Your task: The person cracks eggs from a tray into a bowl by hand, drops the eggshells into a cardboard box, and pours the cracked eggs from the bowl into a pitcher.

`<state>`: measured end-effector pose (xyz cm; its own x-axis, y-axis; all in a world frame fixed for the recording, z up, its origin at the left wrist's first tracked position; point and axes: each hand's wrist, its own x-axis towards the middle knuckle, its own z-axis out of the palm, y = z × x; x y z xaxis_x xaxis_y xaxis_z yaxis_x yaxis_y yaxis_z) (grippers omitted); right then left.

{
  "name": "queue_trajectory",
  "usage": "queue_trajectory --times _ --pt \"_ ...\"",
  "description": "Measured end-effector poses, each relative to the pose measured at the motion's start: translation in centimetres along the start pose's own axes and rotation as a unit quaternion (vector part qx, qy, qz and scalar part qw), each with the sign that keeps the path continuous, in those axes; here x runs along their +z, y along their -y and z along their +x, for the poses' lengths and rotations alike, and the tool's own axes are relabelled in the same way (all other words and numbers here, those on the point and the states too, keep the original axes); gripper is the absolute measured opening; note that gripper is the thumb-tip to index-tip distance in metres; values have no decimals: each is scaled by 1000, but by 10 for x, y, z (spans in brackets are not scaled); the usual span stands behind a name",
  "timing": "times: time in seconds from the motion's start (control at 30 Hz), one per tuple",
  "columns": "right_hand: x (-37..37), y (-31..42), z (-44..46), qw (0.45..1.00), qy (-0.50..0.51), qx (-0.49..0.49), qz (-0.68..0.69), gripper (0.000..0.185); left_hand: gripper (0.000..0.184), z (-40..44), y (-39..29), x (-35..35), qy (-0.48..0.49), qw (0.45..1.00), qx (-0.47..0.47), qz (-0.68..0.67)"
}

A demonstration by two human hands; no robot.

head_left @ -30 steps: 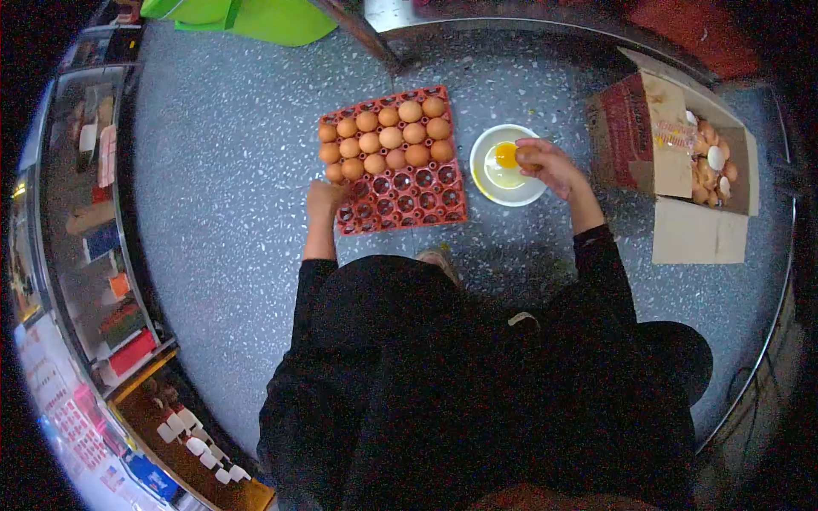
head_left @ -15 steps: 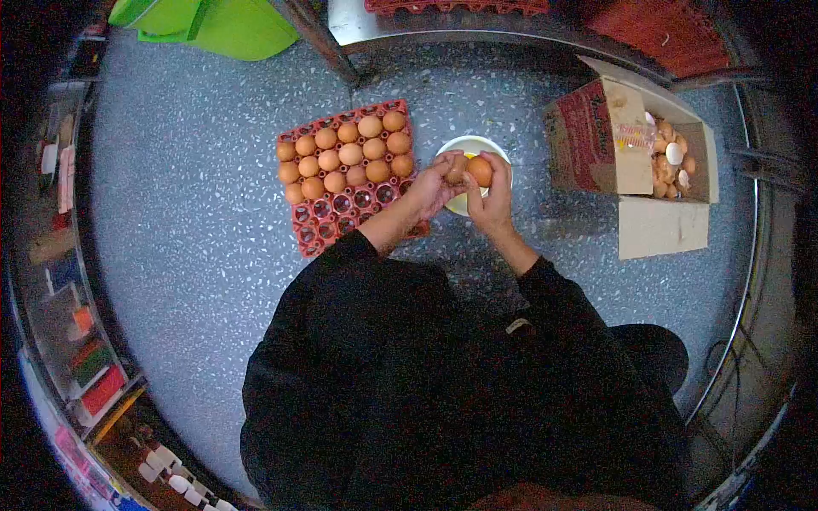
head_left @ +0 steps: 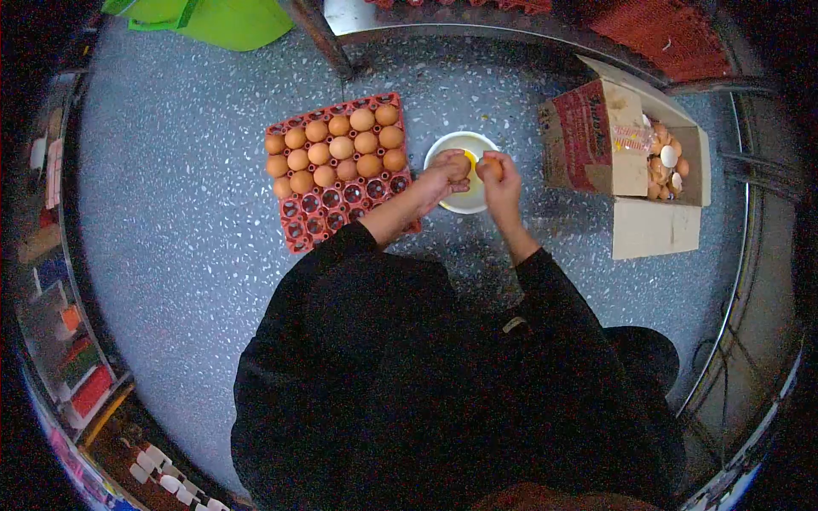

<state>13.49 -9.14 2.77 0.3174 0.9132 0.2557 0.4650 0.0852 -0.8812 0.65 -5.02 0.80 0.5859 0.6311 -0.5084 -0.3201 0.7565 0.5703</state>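
Left hand (head_left: pixel 441 177) curled, fingers bent, left forearm (head_left: pixel 392 221) slanting up-right. Right hand (head_left: pixel 505 182) closed, fingers bent, right forearm (head_left: pixel 521 238) slanting up-left. Hands near each other, right of upper centre; black sleeves (head_left: pixel 554 277) cover upper arms.

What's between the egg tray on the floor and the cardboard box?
The white bowl, with the left hand and right hand over it; speckled floor shows on either side of the bowl. All in the head view.

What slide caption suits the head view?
Left hand and right hand hold brown eggshells over a white bowl, beside a tray of eggs.
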Motion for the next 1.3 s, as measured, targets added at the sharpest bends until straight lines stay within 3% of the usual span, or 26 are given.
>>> queue_trajectory --times 0.07,0.13,0.2,0.23,0.3,0.43,0.5,0.53,0.6,0.7,0.83,0.9,1.0,1.03,1.1,1.2,1.3 --pt "-16 2 17 951 106 287 38 22 38 6 6 -11 28 999 -11 41" --pt "-16 -11 18 960 114 235 101 19 44 7 -1 -12 61 994 -21 85" --pt "-29 -11 21 932 273 229 65 27 50 9 -4 -15 89 974 -61 197" --pt "-31 -16 22 932 272 230 64 27 50 12 -2 -17 90 974 -62 197" --pt "-33 -21 26 913 371 166 29 35 55 19 0 -22 100 948 -52 297" --pt "-32 -27 26 901 387 196 14 37 53 26 -2 -28 93 913 -31 397" --pt "-26 -36 22 920 379 57 -78 37 46 22 -5 -24 79 857 54 506" --pt "-26 -37 21 921 378 57 -78 37 46 20 -8 -20 81 857 53 507" --pt "-24 -37 19 908 385 159 -37 36 43 15 -12 -15 68 847 93 519" --pt "-27 -33 18 924 355 139 -26 38 42 10 -14 -10 34 807 134 574" --pt "-36 -29 21 931 340 126 -48 39 46 9 -13 -11 82 819 156 546" --pt "-39 -25 25 939 324 -11 -114 39 53 15 -10 -17 135 757 224 599" --pt "-46 -7 26 933 295 -50 -202 37 59 30 1 -26 181 720 291 603" --pt "-48 -8 25 933 293 -50 -203 37 59 34 4 -29 183 719 291 604" --pt "-51 -10 24 923 259 -159 -234 37 61 35 1 -28 189 660 290 667" --pt "-52 -7 17 897 249 -202 -306 34 64 18 -10 -13 148 614 239 737" --pt "-47 -14 7 876 248 -245 -332 34 66 12 -12 -11 170 572 266 757"
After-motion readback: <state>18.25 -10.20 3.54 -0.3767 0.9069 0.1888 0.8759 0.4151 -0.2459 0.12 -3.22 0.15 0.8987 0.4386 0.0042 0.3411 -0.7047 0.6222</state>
